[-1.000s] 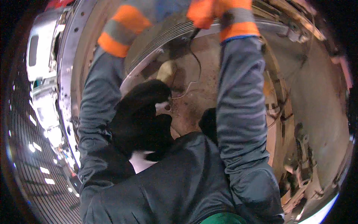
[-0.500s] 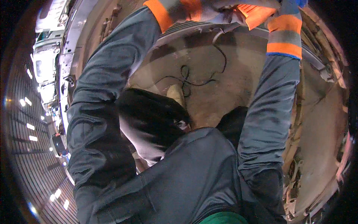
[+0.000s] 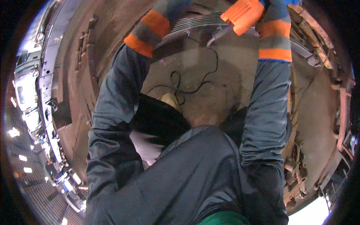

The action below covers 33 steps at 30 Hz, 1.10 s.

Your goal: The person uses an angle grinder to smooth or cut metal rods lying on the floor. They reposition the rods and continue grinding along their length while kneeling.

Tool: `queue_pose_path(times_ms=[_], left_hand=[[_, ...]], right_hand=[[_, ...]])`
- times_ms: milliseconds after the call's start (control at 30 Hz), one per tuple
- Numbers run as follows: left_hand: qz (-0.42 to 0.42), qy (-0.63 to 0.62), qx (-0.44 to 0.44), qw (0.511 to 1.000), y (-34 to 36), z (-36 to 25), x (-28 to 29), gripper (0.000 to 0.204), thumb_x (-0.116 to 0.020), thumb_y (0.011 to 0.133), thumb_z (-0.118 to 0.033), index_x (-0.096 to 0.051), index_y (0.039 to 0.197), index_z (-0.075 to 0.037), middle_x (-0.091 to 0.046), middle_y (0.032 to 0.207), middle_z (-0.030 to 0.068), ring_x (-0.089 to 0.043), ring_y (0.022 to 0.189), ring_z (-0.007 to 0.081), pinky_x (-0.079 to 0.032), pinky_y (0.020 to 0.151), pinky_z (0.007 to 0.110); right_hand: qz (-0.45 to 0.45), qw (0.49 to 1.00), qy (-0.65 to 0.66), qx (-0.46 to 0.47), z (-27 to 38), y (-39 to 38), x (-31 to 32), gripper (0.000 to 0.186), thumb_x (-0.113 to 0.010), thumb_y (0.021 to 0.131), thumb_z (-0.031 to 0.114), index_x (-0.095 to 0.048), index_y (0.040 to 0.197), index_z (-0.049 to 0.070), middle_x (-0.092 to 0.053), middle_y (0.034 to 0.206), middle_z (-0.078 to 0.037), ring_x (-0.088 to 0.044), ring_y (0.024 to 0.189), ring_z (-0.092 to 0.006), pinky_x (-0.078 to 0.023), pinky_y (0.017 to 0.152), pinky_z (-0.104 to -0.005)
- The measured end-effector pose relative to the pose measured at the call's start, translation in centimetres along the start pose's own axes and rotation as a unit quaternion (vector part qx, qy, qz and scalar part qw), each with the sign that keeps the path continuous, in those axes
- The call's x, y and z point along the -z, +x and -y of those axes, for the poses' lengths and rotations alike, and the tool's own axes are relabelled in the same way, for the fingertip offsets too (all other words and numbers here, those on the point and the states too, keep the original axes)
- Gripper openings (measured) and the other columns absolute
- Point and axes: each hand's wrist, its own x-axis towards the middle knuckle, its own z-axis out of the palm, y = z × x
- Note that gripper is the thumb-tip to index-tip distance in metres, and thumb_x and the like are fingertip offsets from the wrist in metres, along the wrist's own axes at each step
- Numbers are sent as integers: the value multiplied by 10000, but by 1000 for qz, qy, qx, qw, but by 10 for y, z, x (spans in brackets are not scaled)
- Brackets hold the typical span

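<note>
My left hand [image 3: 170,15], in a knitted glove with orange and grey bands and a blue front, reaches up past the top edge. Its fingers are blurred and partly cut off, so what they do cannot be made out. My right hand [image 3: 275,20], gloved alike, is at the top right, closed round an orange ribbed plastic piece [image 3: 243,15] that sticks out to its left. Most of the right fingers are hidden or out of view. A gap now lies between my left hand and the orange piece.
A black cable [image 3: 180,89] lies looped on the brown floor [image 3: 210,105] ahead of my bent legs. Metal slats [image 3: 198,22] run across beyond it. Rusty metal bars [image 3: 315,33] and parts lie along the right, a long pierced beam [image 3: 48,71] along the left.
My left hand has come away from the orange piece, moving left. My right hand has kept the piece and shifted slightly left. The whole view has turned a little.
</note>
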Motion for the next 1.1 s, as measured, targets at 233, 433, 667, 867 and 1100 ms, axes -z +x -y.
queue_pose_path(times_ms=[233, 433, 667, 867, 1100], left_hand=[[56, -259, 32, 964, 23, -15, -83, 306, -694, 930, -210, -653, 1167, -21, -687, 1063, 130, -658, 979, 271, -523, 856, 392], [89, -427, 71, 897, 28, -51, -153, 280, -706, 915, -221, -666, 1109, -23, -686, 965, 120, -662, 878, 256, -532, 779, 387], [108, -481, 170, 853, 24, -67, -220, 255, -722, 898, -233, -682, 1041, -25, -684, 852, 109, -667, 760, 238, -543, 689, 381], [113, -517, 224, 818, 19, -69, -246, 242, -734, 884, -243, -695, 983, -27, -683, 755, 99, -671, 658, 223, -552, 611, 376], [150, -259, 484, 822, -28, -95, -285, 716, -816, 688, -562, -672, 1147, -32, -711, 1116, 209, -692, 1012, 377, -545, 839, 462]], right_hand=[[-56, 998, -19, -26, -33, -20, 60, 344, -683, 920, 319, -700, 1159, 72, -715, 1099, -65, -679, 1018, -255, -552, 898, -392], [-82, 982, -138, -101, -24, -63, 104, 340, -710, 906, 249, -682, 1177, 46, -714, 1073, -70, -694, 954, -247, -579, 846, -390], [-90, 900, -424, -45, -15, -102, 107, 470, -791, 823, 249, -658, 1197, -2, -693, 1028, -72, -676, 879, -192, -558, 753, -334], [7, 796, -578, 180, 51, -118, 15, 537, -749, 859, 269, -628, 1295, -21, -684, 1144, -95, -655, 983, -179, -535, 795, -305], [-43, 622, -662, 417, 152, -154, -15, 264, -628, 920, 120, -651, 1156, 3, -681, 1102, -122, -642, 1023, -252, -511, 884, -332]])
